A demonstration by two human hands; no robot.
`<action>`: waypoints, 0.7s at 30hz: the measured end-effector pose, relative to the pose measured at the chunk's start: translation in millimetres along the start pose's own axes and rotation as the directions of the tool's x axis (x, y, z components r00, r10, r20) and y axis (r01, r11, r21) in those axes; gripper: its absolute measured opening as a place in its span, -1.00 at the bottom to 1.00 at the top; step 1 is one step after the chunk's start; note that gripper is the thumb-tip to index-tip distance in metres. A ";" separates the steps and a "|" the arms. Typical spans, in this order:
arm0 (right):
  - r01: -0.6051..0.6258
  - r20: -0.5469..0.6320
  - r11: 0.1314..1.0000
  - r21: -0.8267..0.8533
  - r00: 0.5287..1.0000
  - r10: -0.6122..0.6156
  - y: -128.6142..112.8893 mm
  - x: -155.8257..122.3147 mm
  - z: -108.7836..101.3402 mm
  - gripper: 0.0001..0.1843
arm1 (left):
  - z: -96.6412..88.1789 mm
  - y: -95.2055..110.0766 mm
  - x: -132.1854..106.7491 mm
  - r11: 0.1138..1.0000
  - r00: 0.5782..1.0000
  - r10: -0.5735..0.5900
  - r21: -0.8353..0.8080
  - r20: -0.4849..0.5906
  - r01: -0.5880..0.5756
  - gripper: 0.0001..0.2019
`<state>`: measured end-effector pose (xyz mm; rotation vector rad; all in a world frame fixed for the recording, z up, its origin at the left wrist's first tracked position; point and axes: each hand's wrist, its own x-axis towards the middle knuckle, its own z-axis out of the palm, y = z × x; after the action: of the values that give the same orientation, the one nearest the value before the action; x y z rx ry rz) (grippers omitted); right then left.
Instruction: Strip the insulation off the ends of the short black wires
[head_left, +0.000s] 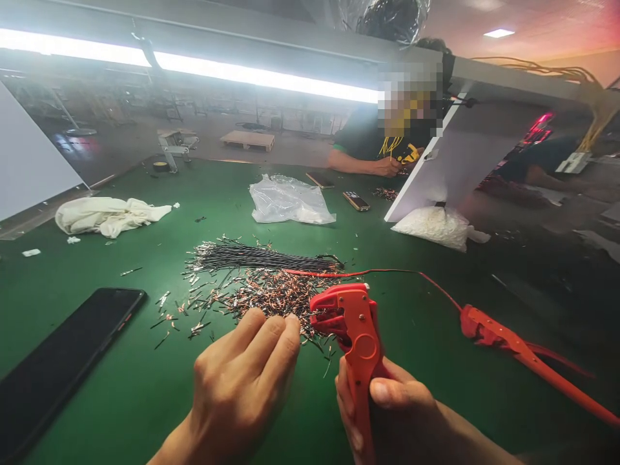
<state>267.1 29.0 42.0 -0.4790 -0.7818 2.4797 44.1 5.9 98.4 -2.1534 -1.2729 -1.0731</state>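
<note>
My right hand (397, 394) is wrapped around the handle of a red wire stripper (361, 342), its jaws facing left. Just left of those jaws, my left hand (252, 371) has its fingers pinched together on a thin dark wire (308, 314), which reaches toward the jaws; most of it is hidden by the fingers. Behind both hands lies a heap of short cut wire ends (271, 290) with copper and silver tips. A bundle of black wires (256, 257) rests along the far side of the heap.
A black phone (68, 361) lies at left, a white cloth (111, 216) beyond it. A clear plastic bag (290, 200) lies farther back. At right are a red-handled tool (504, 336) with a red strip and a filled white bag (431, 226). A co-worker (368, 142) sits across the green table (159, 400).
</note>
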 end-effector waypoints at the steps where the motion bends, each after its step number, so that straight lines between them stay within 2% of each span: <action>1: -0.003 0.004 1.000 0.002 1.000 0.003 0.2 -0.1 -1.0 -0.65 | -0.2 0.3 0.1 1.000 1.000 0.000 0.006 -0.008 0.000 -0.81; 6: 0.006 0.026 1.000 0.004 1.000 -0.006 1.3 0.8 -4.4 -0.64 | -3.1 2.0 0.1 0.998 0.999 -0.008 0.055 -0.051 0.011 -0.83; 13: 0.029 0.060 1.000 0.000 0.998 -0.029 3.0 2.4 -5.2 -0.64 | -4.8 3.3 0.8 1.000 0.997 0.023 0.021 -0.070 -0.022 -0.81; 21: 0.010 0.059 1.000 0.007 0.998 -0.011 1.6 0.3 -5.3 -0.64 | -6.7 8.4 5.7 0.996 0.998 0.067 0.057 -0.006 -0.066 -0.95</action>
<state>268.8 30.4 36.9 -0.3998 -0.7974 2.4959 50.3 0.4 107.3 -2.1317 -1.2052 -1.0054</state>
